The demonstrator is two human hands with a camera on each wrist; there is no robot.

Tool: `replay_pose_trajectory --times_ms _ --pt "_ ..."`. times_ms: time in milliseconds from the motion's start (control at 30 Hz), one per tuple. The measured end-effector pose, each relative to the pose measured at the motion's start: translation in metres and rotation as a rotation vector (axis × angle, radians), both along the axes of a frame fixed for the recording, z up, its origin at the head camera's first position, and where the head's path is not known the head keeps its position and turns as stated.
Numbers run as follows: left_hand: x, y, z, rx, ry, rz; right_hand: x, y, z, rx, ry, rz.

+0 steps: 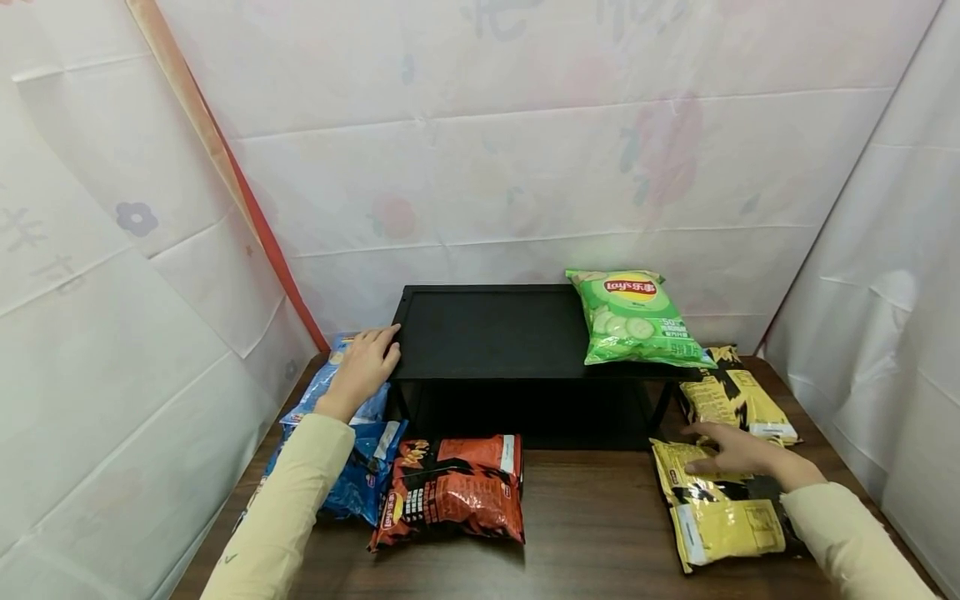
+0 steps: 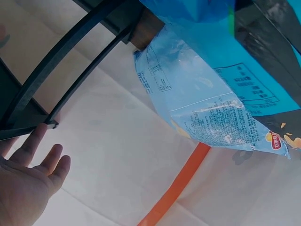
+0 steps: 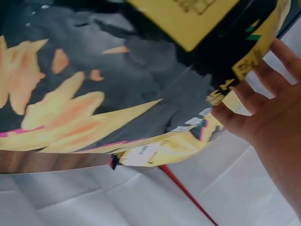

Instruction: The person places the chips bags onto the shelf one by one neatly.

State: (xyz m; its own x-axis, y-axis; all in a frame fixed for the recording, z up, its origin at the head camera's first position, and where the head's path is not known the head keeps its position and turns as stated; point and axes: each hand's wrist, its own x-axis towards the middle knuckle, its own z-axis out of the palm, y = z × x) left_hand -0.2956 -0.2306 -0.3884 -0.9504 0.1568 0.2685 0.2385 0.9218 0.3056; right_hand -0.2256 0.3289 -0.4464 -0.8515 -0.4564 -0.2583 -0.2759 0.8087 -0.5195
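My left hand rests at the left edge of a black two-tier shelf; in the left wrist view its spread fingers touch the shelf's corner. On the right, my right hand is over a yellow-and-black chip bag lying on the table, its fingers extended. In the right wrist view those fingers lie along the edge of the bag, not visibly pinching it. A green Lay's chip bag lies on the shelf top at its right end.
Another yellow-and-black bag lies right of the shelf. A red bag lies in front of it. Dark blue and light blue bags sit left, partly behind my left arm. White cloth walls enclose the wooden table.
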Motion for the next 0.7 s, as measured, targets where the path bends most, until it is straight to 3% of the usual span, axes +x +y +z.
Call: replay_pose_trajectory --times_ms 300,567,700 --pt "0.0006 -0.0001 0.0002 0.008 -0.010 -0.002 0.0026 0.0016 -0.0019 0.021 -0.032 -0.025" --pt "0.0008 -0.0006 0.0001 0.022 -0.019 -0.003 0.0031 0.0012 -0.0057 0.118 -0.101 -0.058" --pt "0.0008 -0.0004 0.0002 0.027 -0.015 -0.003 0.0040 0.0000 -0.0053 0.130 -0.095 -0.058"
